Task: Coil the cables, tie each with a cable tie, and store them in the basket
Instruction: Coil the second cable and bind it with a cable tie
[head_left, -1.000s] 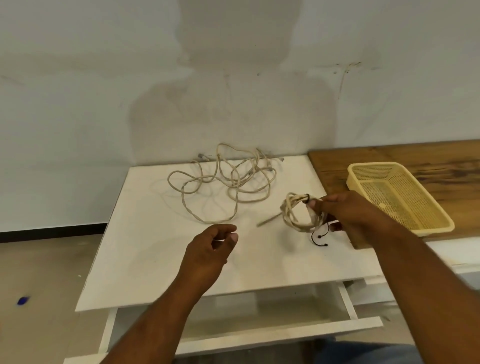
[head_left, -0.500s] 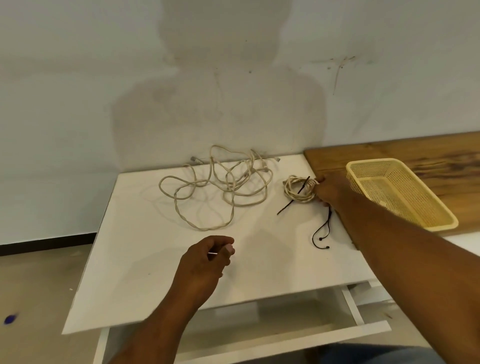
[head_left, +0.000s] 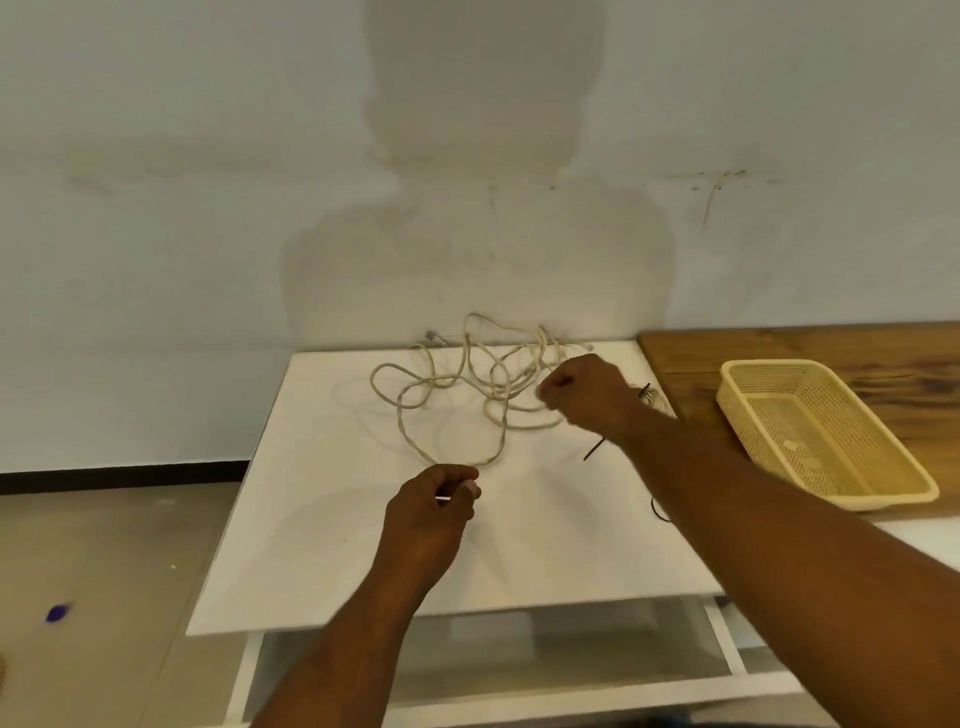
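A long beige cable (head_left: 467, 384) sprawls in loose, tangled loops at the back of the white table (head_left: 337, 519). Just right of it a small coil (head_left: 655, 401) shows only partly behind a forearm, and a black tie (head_left: 595, 449) pokes out below. The yellow mesh basket (head_left: 769, 365) sits upright on the wooden top (head_left: 779, 340), near the coil. The left hand (head_left: 431, 514) pinches a thin white strip (head_left: 443, 499).

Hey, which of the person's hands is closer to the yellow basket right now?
Right. The right hand hangs over the white table, left of the basket, by the loose cable. The left hand is farther left and closer to the person.
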